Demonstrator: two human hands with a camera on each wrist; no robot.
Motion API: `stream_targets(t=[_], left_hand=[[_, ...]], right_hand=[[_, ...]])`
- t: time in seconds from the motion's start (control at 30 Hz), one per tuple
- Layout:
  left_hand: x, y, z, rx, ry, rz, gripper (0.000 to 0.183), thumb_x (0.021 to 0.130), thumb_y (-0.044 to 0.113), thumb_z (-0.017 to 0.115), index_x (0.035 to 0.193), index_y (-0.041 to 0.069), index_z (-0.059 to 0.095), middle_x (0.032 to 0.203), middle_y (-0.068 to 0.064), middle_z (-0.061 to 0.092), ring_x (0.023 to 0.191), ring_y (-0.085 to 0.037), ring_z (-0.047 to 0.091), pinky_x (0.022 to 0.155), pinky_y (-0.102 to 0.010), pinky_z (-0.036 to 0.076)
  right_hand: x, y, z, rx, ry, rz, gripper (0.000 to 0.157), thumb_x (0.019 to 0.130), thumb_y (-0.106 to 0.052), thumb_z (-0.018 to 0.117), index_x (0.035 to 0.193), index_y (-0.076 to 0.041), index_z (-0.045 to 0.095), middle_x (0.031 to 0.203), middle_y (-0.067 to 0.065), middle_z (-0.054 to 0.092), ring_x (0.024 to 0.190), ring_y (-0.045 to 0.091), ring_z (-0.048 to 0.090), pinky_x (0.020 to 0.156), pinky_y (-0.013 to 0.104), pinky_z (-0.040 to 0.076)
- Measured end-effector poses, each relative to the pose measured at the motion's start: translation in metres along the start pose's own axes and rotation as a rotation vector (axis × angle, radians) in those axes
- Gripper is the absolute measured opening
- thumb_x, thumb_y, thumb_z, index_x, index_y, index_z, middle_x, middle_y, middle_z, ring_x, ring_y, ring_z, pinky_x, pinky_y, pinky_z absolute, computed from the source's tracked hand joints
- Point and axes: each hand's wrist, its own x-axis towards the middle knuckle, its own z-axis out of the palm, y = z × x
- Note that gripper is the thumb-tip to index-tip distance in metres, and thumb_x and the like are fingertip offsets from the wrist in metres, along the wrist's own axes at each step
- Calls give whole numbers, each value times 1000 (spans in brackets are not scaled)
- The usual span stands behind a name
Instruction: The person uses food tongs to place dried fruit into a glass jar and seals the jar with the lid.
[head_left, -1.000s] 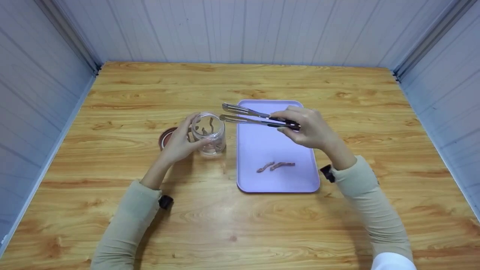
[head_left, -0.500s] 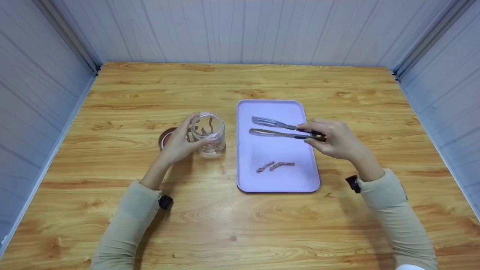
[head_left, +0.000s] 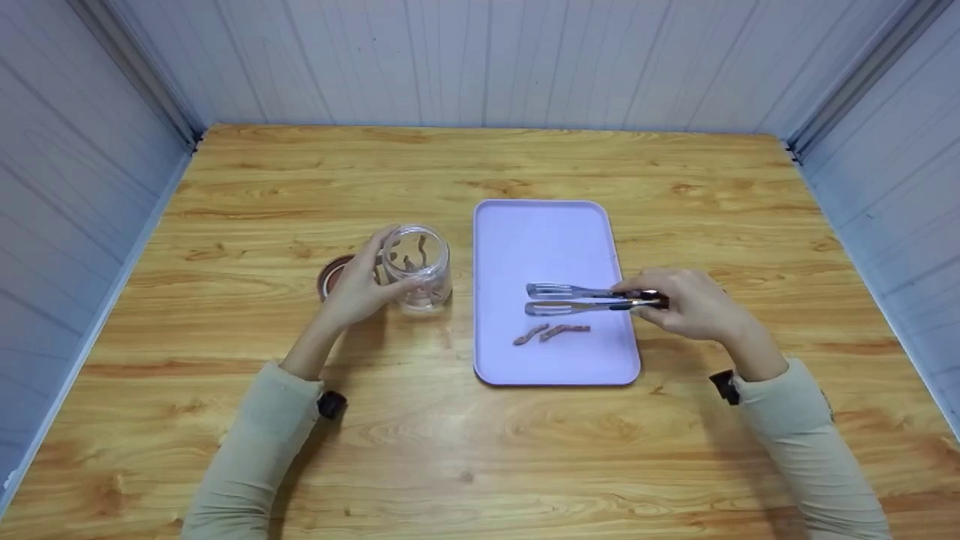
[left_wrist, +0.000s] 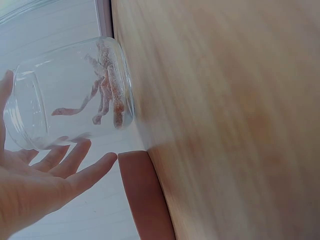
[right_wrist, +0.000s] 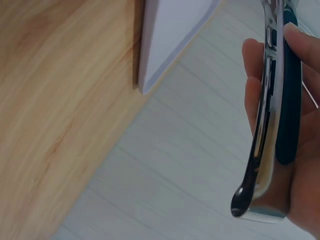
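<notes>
My left hand [head_left: 358, 294] holds a clear jar [head_left: 435, 291] upright on the table, thumb on the near side and fingers round the far side. Several reddish-brown dried meat-like strips [left_wrist: 118, 97] lie and lean inside it. In my right hand [head_left: 691, 306] are metal tongs [head_left: 571, 292] with dark grips, gripped between thumb and fingers. Their tips are parted over the lilac tray [head_left: 540, 232], just beyond two strips [head_left: 568, 330] lying near each other on it. Nothing is between the tips. In the right wrist view the handle end of the tongs [right_wrist: 272, 195] shows against my palm.
A reddish-brown lid [head_left: 330, 276] lies on the wooden table [head_left: 465, 450], left of the jar and partly hidden by my left hand. Pale panel walls [head_left: 480, 67] enclose the table at the back and both sides.
My right hand has carried the tongs away from beside the jar's mouth, right and toward me, down over the tray near the strips. The left hand and jar have stayed still.
</notes>
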Motion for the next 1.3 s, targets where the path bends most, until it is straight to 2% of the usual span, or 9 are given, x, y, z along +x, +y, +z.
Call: stream_targets(t=[0.13,0.37,0.57,0.73,1.1,1.23,1.3], left_hand=[[0,-1,0,1,-3,-3,80,73,37,70,137,13,27,135,-11,34,118,-30,35,95,-45,30],[-1,-1,-1,-22,-10,-20,80,74,36,69,138,16,26,132,-14,36,116,-37,36,91,-52,30],[-1,-1,0,-1,-6,-27,81,73,40,69,138,14,27,133,-12,35,116,-35,36,92,-49,31],[0,0,0,-4,-9,-26,83,73,39,70,138,12,26,134,-13,34,116,-35,36,93,-49,30],[-1,0,0,4,0,-34,83,72,40,70,138,13,26,135,-11,34,117,-31,36,94,-46,30],[-1,1,0,-13,-11,-20,82,73,37,70,138,13,25,134,-13,34,117,-34,35,93,-48,31],[-3,7,-2,-23,-21,-16,81,75,32,70,138,11,25,134,-15,33,117,-37,35,92,-50,31]], right_hand=[[-6,4,2,-1,-13,11,31,76,-10,68,106,-16,65,90,-4,62,60,7,44,49,24,36],[-12,8,4,23,-29,37,31,74,-6,68,104,-16,66,84,-8,60,55,6,42,44,22,32],[-13,9,5,33,-58,58,32,74,-4,66,103,-17,66,80,-9,56,55,6,42,45,23,34],[-15,10,7,34,-64,71,31,73,-3,65,101,-16,66,83,-7,59,54,6,43,45,23,35],[-16,9,9,43,-69,48,30,72,-3,67,99,-18,68,83,-10,60,56,5,43,44,22,35],[-17,9,11,53,-63,50,31,71,-2,65,97,-18,69,82,-10,60,56,5,44,44,22,35],[-17,9,12,55,-55,46,32,71,-1,65,97,-19,69,81,-11,59,56,5,44,44,22,35]])
